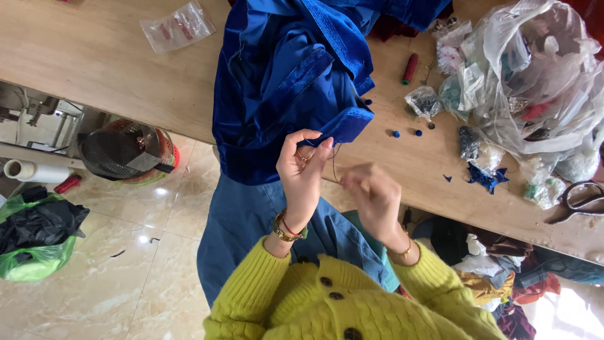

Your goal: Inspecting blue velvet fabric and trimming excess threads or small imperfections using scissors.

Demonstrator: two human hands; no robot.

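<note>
We see the long wooden table (113, 63) running across the top of the view, with pale marble floor tiles (126, 277) below it. The largest thing on the table is the blue velvet garment (289, 82), which lies over the near edge and hangs down toward our lap. To the right of it sits a heap of clear plastic bags (535, 69), crumpled and full of small items we cannot make out. On the floor at far left lies a green bag (31, 258) with black plastic in it, and near it, under the table, a round wire fan (123, 151).

Our left hand (305, 170) is raised to the lower corner of the garment, its grip narrow: thumb and fingertips pinch the cuff-like edge of the blue cloth. Our right hand (374, 198) is just beside it, blurred, its fingers drawn together; we cannot tell whether its grip holds anything. A thin dark thread (334, 165) hangs between the two hands from the cloth edge.

Smaller things: black-handled scissors (582, 200) at the far right edge of the table, a small clear packet (178, 26) at upper left, a red thread spool (410, 68) beside the bags, and a few blue buttons (406, 133) scattered on the wood near the garment's corner.
</note>
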